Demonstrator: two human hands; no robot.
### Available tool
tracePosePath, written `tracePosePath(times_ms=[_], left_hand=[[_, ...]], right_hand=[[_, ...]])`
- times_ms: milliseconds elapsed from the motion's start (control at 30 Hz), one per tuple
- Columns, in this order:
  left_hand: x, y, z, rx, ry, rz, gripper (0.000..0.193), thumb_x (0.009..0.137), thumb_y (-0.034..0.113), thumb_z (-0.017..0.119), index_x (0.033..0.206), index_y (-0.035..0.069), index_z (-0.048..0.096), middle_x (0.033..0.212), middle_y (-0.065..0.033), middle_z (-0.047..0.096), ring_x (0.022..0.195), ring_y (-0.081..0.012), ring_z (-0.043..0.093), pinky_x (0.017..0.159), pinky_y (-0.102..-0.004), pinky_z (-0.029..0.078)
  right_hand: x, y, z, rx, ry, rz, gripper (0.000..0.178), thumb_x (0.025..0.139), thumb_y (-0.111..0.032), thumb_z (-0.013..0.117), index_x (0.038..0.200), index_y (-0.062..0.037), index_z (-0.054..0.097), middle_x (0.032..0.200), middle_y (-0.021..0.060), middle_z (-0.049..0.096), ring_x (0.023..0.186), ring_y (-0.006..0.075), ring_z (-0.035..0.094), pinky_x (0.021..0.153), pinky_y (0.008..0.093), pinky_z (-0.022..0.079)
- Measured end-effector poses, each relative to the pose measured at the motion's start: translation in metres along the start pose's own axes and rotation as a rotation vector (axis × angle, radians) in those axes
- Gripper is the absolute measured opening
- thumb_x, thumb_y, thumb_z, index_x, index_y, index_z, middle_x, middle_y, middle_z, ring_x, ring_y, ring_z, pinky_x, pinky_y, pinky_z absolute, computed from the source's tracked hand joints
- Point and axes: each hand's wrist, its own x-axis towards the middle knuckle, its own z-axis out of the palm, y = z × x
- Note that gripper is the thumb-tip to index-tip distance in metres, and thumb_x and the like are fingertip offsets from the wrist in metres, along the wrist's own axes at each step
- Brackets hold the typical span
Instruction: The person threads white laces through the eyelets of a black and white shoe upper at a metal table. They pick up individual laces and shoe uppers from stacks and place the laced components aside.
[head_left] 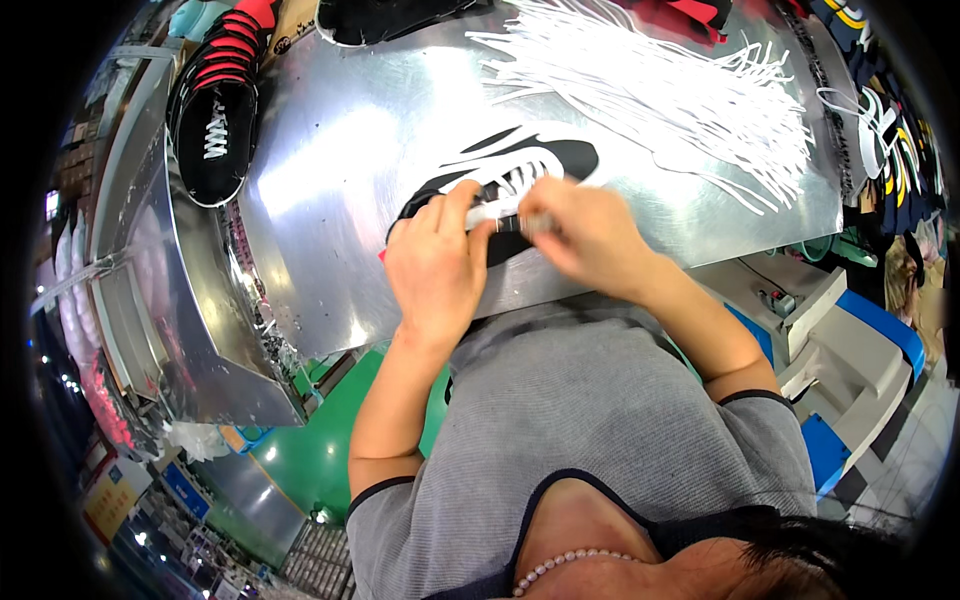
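A black-and-white shoe upper point(574, 157) lies on the metal table in front of me, with white lacing across its front opening. My left hand point(436, 262) grips its near side, thumb and fingers closed on the edge beside the lacing. Close by, my right hand point(592, 238) is curled at the near end of the lacing, its fingers pressed together and smeared by motion. Something small and dark with a greyish tip shows at those fingers, too blurred to name. Both hands cover part of the upper.
White shoelaces point(680, 95) are heaped at the far right of the metal table point(330, 250). A stack of black-and-red shoe uppers point(213, 140) stands at the left edge. Another dark upper point(385, 20) lies at the far edge. A beige-and-blue plastic stand point(850, 355) is at my right.
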Motion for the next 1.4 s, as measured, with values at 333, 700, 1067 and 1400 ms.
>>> tracePosePath(times_ms=[333, 700, 1067, 1400], left_hand=[[0.016, -0.004, 0.014, -0.227, 0.039, 0.064, 0.026, 0.080, 0.007, 0.073, 0.104, 0.004, 0.062, 0.088, -0.0132, 0.067, 0.079, -0.0326, 0.065, 0.068, -0.0394, 0.049], [0.016, -0.012, -0.005, -0.199, -0.061, 0.187, 0.032, 0.079, -0.002, 0.069, 0.110, 0.003, 0.066, 0.084, -0.0135, 0.061, 0.075, -0.0323, 0.061, 0.066, -0.0405, 0.048], [0.027, -0.027, -0.007, -0.464, -0.344, -0.026, 0.036, 0.085, 0.011, 0.072, 0.118, -0.002, 0.064, 0.111, -0.0146, 0.070, 0.101, -0.0226, 0.067, 0.089, -0.0318, 0.050], [0.026, -0.015, 0.016, -0.250, -0.062, -0.015, 0.025, 0.078, 0.023, 0.079, 0.093, 0.006, 0.069, 0.091, -0.0083, 0.072, 0.077, -0.0278, 0.069, 0.067, -0.0367, 0.052]], right_hand=[[-0.025, 0.010, -0.008, 0.377, -0.022, 0.460, 0.016, 0.089, -0.017, 0.069, 0.095, -0.0026, 0.070, 0.074, 0.0030, 0.064, 0.065, 0.0097, 0.055, 0.060, 0.0268, 0.045], [-0.037, 0.005, 0.021, 0.715, -0.424, 0.398, 0.016, 0.090, -0.020, 0.067, 0.093, -0.0040, 0.064, 0.076, 0.0008, 0.059, 0.076, 0.0084, 0.053, 0.070, 0.0272, 0.044], [0.022, 0.017, 0.014, 0.225, 0.332, 0.117, 0.015, 0.084, -0.007, 0.068, 0.096, -0.0031, 0.059, 0.085, 0.0112, 0.063, 0.068, 0.0270, 0.062, 0.059, 0.0342, 0.048], [0.025, 0.018, 0.022, 0.338, 0.330, 0.295, 0.015, 0.088, -0.008, 0.067, 0.097, -0.0032, 0.057, 0.083, 0.0112, 0.064, 0.066, 0.0243, 0.062, 0.060, 0.0330, 0.049]])
